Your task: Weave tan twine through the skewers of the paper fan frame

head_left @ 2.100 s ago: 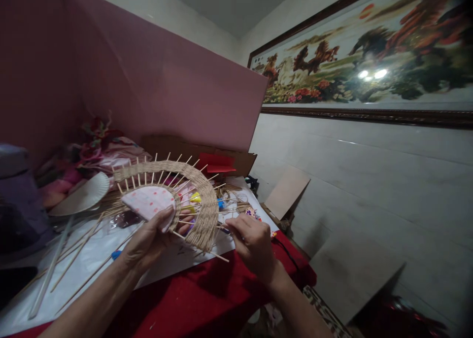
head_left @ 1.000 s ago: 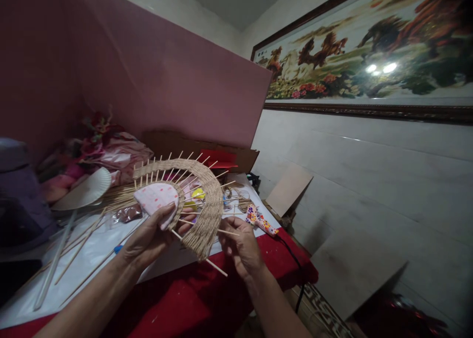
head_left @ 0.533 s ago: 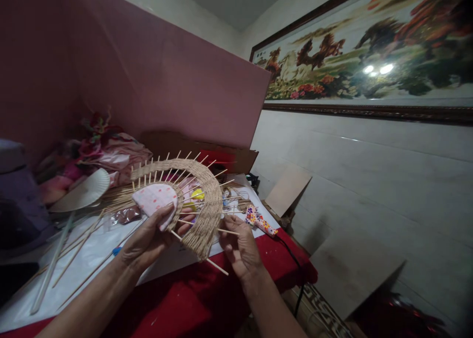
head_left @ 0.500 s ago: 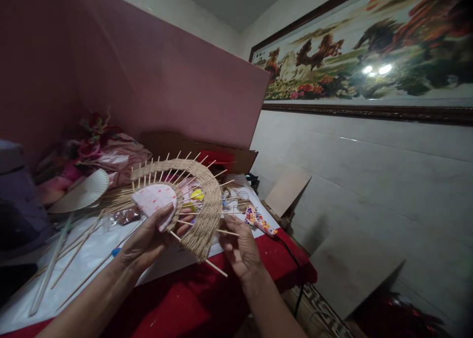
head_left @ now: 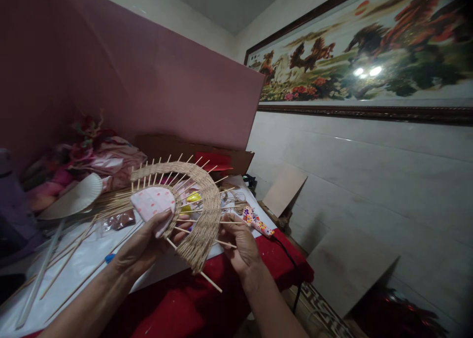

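Observation:
A half-round woven fan of brown twine on thin wooden sticks is held up over the table, its stick ends poking past the outer edge. At its centre sits a white cloth half-disc with pink dots. My left hand is closed on this inner part, thumb on the cloth and fingers behind the sticks. On the outer right side, my right hand pinches a stick end, while another stick crosses below the fingertips. Part of the right fingers is hidden.
A flower-patterned glue gun with a black cord lies right of the fan. Loose sticks, a brown packet and a white pleated fan are at left. Red cloth covers the table front; pink fabric is heaped behind.
The fan has turned slightly, its lower end dropping down and left. My right hand's fingertips have moved from beside a lower stick to the stick above. The view has shifted slightly.

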`<state>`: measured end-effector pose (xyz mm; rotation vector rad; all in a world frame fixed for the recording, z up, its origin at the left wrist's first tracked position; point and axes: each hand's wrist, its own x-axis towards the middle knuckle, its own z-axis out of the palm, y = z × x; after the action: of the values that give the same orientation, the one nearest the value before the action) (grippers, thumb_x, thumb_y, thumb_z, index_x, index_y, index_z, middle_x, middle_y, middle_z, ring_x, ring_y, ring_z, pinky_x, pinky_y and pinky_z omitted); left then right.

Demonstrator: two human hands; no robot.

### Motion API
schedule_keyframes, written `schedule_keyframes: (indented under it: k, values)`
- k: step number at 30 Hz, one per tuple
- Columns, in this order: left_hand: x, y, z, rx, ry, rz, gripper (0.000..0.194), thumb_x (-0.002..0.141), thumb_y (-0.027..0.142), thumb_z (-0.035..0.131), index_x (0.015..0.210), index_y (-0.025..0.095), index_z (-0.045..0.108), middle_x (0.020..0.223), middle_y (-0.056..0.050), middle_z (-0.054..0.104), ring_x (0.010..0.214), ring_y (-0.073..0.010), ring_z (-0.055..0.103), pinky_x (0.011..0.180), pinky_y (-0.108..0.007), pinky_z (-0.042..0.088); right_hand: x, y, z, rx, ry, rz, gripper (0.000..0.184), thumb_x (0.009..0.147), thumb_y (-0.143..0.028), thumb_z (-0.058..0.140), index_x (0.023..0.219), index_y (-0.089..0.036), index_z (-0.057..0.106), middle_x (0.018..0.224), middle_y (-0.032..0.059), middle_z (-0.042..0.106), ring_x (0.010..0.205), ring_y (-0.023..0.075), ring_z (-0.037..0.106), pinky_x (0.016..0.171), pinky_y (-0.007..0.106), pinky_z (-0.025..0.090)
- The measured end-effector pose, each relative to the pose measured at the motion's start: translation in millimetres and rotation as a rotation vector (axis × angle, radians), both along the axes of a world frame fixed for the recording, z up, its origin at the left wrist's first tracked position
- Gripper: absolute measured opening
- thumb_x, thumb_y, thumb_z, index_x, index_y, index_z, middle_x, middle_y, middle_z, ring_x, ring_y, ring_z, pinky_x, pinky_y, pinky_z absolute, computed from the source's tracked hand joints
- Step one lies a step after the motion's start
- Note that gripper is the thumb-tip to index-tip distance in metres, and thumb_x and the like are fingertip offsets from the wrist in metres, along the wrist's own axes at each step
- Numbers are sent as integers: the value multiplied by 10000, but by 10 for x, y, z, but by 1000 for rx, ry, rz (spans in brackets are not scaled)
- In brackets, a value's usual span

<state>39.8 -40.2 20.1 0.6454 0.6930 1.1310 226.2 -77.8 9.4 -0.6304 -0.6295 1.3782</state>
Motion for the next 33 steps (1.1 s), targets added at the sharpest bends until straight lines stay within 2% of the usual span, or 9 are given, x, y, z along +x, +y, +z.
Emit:
schedule_keyframes:
  k: [4, 13, 20, 23, 25, 27, 29, 31, 33]
  values:
    - [-2, -1, -4, -16, 9, -16, 144, 791, 121, 540, 914, 82, 604, 780, -138, 705, 715, -253, 687, 590, -345, 591, -11, -5, 30, 11, -9, -13, 221, 493, -107, 770, 586, -135, 571, 507, -45, 561, 415, 31, 467, 319, 101, 252]
    - [-19, 22, -37, -56, 24, -27, 117, 779, 92, 543, 874, 71, 608, 737, -149, 701, 652, -225, 682, 563, -297, 578, 4, -10, 40, -5, -149, 35, 268, 558, -260, 789, 597, -124, 562, 445, -37, 548, 281, 1, 321, 279, 128, 178]
    - [16, 46, -40, -119, -19, -35, 167, 804, 206, 555, 932, 105, 590, 729, -103, 680, 644, -210, 669, 633, -339, 576, -44, 157, -152, -67, -79, -54, 211, 534, -175, 763, 570, -129, 560, 456, -32, 565, 352, 31, 429, 314, 122, 265]
    - [-32, -41, -64, -125, 103, 51, 212, 748, 246, 632, 924, 147, 569, 680, -46, 633, 602, -202, 657, 609, -347, 574, -42, 208, -239, -106, -8, -39, 216, 504, -123, 759, 568, -137, 553, 489, -40, 576, 412, 37, 483, 332, 103, 294]
    - [-75, -180, -106, -129, 292, 134, 337, 692, 264, 686, 973, 148, 541, 641, -25, 585, 542, -196, 632, 535, -345, 565, -30, 212, -265, -117, 0, -32, 218, 507, -118, 758, 571, -141, 550, 503, -44, 581, 416, 35, 486, 339, 99, 311]
    - [-98, -383, -159, -55, 549, 287, 531, 630, 292, 733, 1085, 171, 489, 714, -32, 580, 518, -190, 608, 444, -331, 542, -17, 201, -268, -126, -27, -28, 206, 522, -139, 756, 574, -140, 557, 494, -43, 579, 393, 31, 467, 335, 102, 315]
    - [-82, -610, -205, 232, 738, 451, 617, 597, 302, 752, 1150, 227, 487, 977, -73, 576, 603, -168, 612, 445, -277, 536, -11, 187, -261, -131, -46, -27, 201, 521, -154, 757, 571, -137, 563, 483, -42, 574, 381, 28, 455, 332, 101, 314]
    - [-37, -800, -238, 490, 802, 435, 576, 593, 262, 754, 1134, 271, 556, 1199, -73, 510, 755, -176, 623, 554, -241, 551, -15, 176, -254, -141, -56, -26, 206, 506, -154, 761, 567, -136, 566, 478, -41, 571, 389, 29, 458, 334, 100, 315]
    - [14, -908, -264, 628, 831, 322, 508, 619, 233, 739, 1107, 295, 616, 1326, -47, 443, 918, -203, 606, 724, -245, 544, -26, 169, -251, -144, -66, -30, 210, 504, -166, 765, 568, -136, 568, 478, -39, 570, 399, 35, 465, 335, 103, 320]
